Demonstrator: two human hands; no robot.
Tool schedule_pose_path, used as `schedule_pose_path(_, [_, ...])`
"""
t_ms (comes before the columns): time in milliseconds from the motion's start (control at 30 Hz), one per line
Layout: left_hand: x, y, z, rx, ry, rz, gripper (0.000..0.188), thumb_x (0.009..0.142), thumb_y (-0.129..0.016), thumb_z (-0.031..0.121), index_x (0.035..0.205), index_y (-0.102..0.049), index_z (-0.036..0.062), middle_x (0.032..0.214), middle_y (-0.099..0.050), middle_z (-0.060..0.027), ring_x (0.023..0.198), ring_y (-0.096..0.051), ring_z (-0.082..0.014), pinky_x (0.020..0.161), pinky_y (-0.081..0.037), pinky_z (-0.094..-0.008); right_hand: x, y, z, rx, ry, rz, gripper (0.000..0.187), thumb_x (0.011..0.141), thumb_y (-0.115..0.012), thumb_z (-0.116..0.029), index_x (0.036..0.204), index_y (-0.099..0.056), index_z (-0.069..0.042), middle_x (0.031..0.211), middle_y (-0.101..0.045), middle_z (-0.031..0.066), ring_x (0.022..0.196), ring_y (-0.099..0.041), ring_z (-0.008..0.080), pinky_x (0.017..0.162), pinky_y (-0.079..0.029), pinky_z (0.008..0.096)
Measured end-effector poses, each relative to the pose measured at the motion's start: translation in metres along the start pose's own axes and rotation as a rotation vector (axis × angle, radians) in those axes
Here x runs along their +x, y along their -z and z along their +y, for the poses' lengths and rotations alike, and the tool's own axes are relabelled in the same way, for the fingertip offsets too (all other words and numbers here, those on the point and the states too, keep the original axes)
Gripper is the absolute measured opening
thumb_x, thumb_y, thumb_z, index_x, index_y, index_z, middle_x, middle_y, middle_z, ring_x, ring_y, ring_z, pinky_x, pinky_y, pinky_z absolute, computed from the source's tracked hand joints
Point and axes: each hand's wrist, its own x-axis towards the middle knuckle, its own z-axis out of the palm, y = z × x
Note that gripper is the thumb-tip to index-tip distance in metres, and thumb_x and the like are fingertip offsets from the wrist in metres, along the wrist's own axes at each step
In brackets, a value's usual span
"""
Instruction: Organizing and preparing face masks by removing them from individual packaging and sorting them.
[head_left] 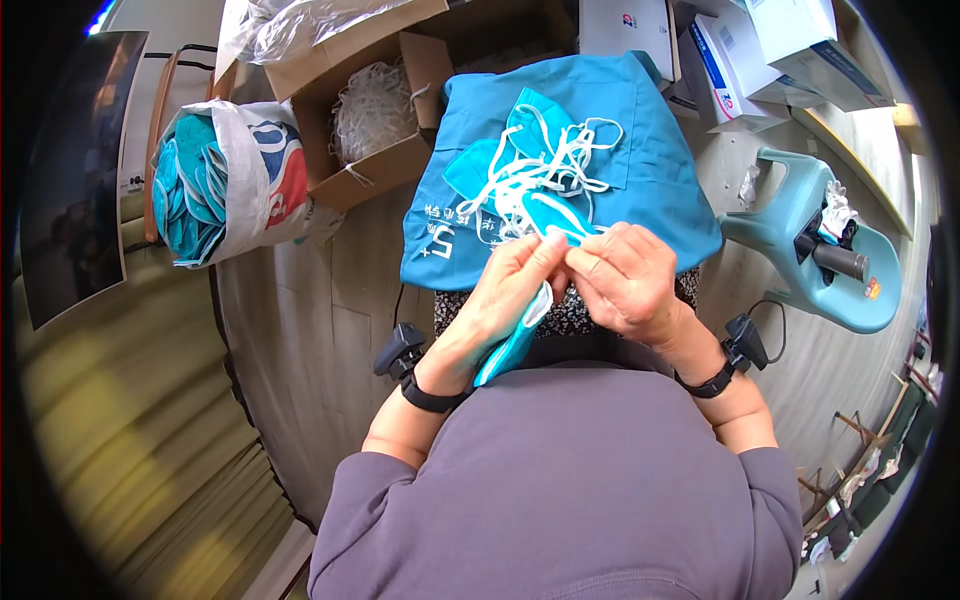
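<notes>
Just above my lap, my left hand [507, 283] is closed on a teal folded face mask [512, 345] with a white edge, which hangs down past my left wrist. My right hand [632, 282] meets it, its fingertips pinched together at the upper end of the mask; what exactly they pinch is hidden. Right beyond my fingers, several more teal masks [541, 117] lie in a loose heap with tangled white ear straps [560, 172]. The heap rests on a blue cloth [655, 215] spread over a support in front of me.
At the left stands a white sack [247, 190] full of teal pieces. Behind it, a cardboard box [375, 170] holds white cords [372, 112]. A turquoise plastic stool [870, 305] with a dark cylinder [840, 262] is at the right, below stacked white boxes [815, 65].
</notes>
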Motion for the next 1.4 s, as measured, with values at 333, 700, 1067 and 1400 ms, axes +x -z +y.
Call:
schedule_pose_path(333, [0.003,0.01,-0.015,0.354,-0.208,0.086,0.041,0.106,-0.05,0.031,0.087,-0.064,-0.0025,0.07,-0.057,-0.0004,0.069,-0.05,-0.006,0.06,-0.042,-0.0265,0.005,-0.007,0.003,0.588,-0.556,-0.12,0.019,0.082,-0.071,0.005,0.099,-0.067,-0.002,0.082,-0.059,0.007,0.069,-0.058,0.0164,0.061,-0.047,0.0288])
schedule_pose_path(700, [-0.001,0.018,-0.021,0.294,-0.228,0.35,0.041,0.101,-0.061,0.026,0.067,-0.054,0.0035,0.06,-0.04,0.0069,0.059,-0.032,-0.0032,0.049,-0.027,-0.0254,-0.001,-0.008,0.01,0.298,-0.15,-0.19,0.02,0.066,-0.064,0.006,0.079,-0.055,-0.007,0.075,-0.057,0.0066,0.071,-0.059,0.0277,0.06,-0.047,0.0373])
schedule_pose_path(1067, [-0.031,0.055,0.008,0.574,-0.278,0.423,0.039,0.1,-0.063,0.02,0.067,-0.055,0.0005,0.058,-0.044,0.0068,0.056,-0.034,-0.0031,0.047,-0.029,-0.0272,-0.008,0.044,0.042,0.193,-0.15,-0.318,0.021,0.069,-0.06,0.012,0.083,-0.062,-0.004,0.079,-0.061,0.0086,0.071,-0.062,0.0278,0.062,-0.05,0.0349])
schedule_pose_path(1400, [-0.013,0.027,0.01,0.532,-0.338,0.254,0.011,0.095,-0.065,0.01,0.093,-0.061,-0.0008,0.065,-0.05,0.003,0.061,-0.039,-0.0031,0.052,-0.035,-0.0252,0.026,-0.035,0.008,0.543,-0.396,-0.12,0.015,0.08,-0.068,0.002,0.091,-0.06,-0.004,0.081,-0.063,0.0106,0.072,-0.063,0.0291,0.063,-0.05,0.0361])
